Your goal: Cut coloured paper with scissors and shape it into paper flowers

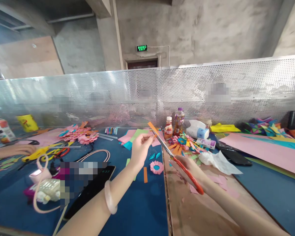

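Work surface: blue table top (142, 209) under the left forearm, brown board (186, 213) under the right; perforated metal screen (248, 91) runs behind both hands, bare concrete wall (199, 29) above it with a green exit sign (142, 48). Left hand (140, 149) raised, fingers closed, pinching a narrow orange paper strip (152, 127) at its lower end; pale smooth bangle (109, 197) on that wrist. Right hand (186, 167) gripping red-handled scissors (179, 164), blades angled up to the strip, touching it. Below the left hand: small pink paper flower (156, 167), flat orange strip (145, 174). Beyond the right hand: two bottles (173, 126), crumpled white tissue (218, 160).
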A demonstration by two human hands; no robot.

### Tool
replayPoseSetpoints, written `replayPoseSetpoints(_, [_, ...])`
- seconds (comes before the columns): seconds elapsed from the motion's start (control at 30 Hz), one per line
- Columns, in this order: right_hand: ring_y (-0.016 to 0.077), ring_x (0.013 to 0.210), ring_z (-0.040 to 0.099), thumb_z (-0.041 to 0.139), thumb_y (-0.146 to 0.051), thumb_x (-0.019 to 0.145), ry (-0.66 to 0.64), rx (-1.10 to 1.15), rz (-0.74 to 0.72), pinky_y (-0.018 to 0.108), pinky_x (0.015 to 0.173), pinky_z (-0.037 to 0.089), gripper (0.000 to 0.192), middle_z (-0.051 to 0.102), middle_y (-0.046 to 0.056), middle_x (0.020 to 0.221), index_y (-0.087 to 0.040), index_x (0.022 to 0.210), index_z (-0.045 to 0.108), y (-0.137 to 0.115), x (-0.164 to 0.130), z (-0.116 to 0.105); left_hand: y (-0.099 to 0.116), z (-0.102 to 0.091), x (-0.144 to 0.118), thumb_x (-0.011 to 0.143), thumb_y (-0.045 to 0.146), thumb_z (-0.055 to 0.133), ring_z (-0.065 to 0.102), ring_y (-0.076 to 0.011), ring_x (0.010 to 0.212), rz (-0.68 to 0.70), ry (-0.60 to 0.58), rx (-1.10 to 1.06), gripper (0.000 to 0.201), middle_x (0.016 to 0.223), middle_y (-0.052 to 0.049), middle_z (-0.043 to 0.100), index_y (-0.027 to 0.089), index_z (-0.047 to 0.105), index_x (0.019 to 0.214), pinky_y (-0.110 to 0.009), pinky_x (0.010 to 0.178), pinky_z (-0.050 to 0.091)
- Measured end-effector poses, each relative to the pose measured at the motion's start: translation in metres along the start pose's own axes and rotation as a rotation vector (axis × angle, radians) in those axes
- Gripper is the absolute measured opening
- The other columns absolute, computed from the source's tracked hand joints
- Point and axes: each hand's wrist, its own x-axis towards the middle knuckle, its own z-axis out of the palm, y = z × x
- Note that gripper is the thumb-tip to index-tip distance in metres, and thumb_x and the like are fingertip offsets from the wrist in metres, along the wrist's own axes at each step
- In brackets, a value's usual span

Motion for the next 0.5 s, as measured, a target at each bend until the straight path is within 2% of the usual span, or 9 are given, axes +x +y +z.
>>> replayPoseSetpoints(0.2, [0.0085,0.045,0.041,0.046,-0.052,0.078,0.044,0.03,-0.002,0.019,0.04,0.035,0.037,0.036,-0.005,0.053,-0.02,0.061,0.035,-0.0005,-0.0014,0.0021,0.0005,-0.001,-0.0007,0.072,0.034,0.063,0.063,-0.0177,0.081,0.019,0.011,0.057,0.02,0.08,-0.006,0.067,0.015,0.062,0.081,-0.031,0.077,0.047])
replayPoseSetpoints(0.5, [0.0087,0.043,0.043,0.045,-0.051,0.079,0.0,0.062,0.031,0.02,0.039,0.033,0.035,0.04,-0.006,0.051,-0.02,0.064,0.04,0.0009,-0.0021,0.0003,-0.001,0.0016,-0.0017,0.071,0.032,0.064,0.06,-0.0158,0.075,0.023,0.01,0.056,0.018,0.076,-0.005,0.065,0.015,0.062,0.078,-0.03,0.074,0.047])
